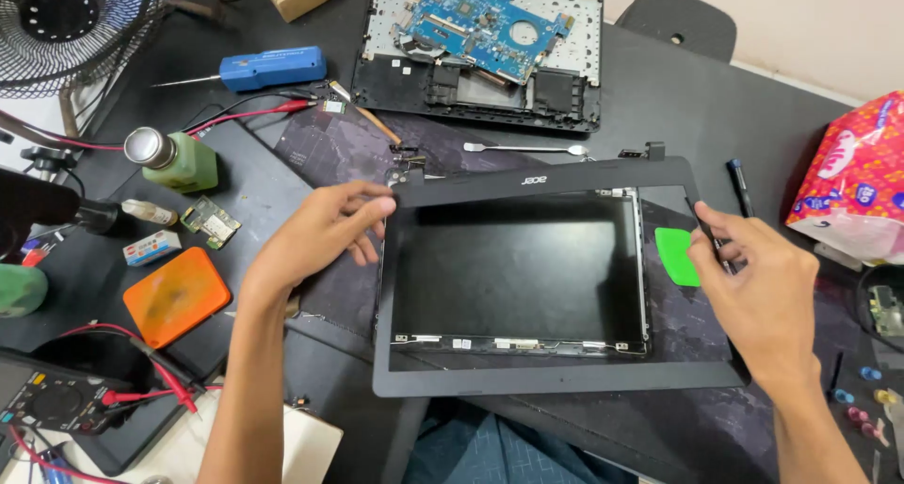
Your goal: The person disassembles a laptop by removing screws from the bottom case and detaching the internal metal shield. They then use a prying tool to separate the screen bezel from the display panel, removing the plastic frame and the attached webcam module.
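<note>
Hands work on a laptop screen assembly (516, 277) lying flat on the dark workbench (659, 98), its black plastic bezel (546, 379) lifted loose around the dark LCD panel. The left hand (315, 239) sits at the upper left corner of the bezel, fingers (363, 201) curled and closed on that corner, thumb tucked under the edge beside the panel. The right hand (758, 277) is at the right side strip of the bezel, fingertips (704, 222) pinched together on the thin black edge near its upper end. Just inside those right fingertips, between them and the panel's metal frame, lies a green plastic pry pick (676, 256).

Beyond the left fingers, farther up the bench, a thin metal spudger (523, 149) lies across the mat, and past it an opened laptop base (480, 51) shows its blue motherboard. Out to the left of the left hand sit a small green circuit card (211, 222), a green bottle with a metal cap (174, 159), an orange rectangular case (176, 296) and a blue electric screwdriver (268, 68). Near the left forearm, a multimeter (56, 399) with red leads rests at the bench edge. Right of the right hand, a pink tissue pack (852, 178) stands well apart.
</note>
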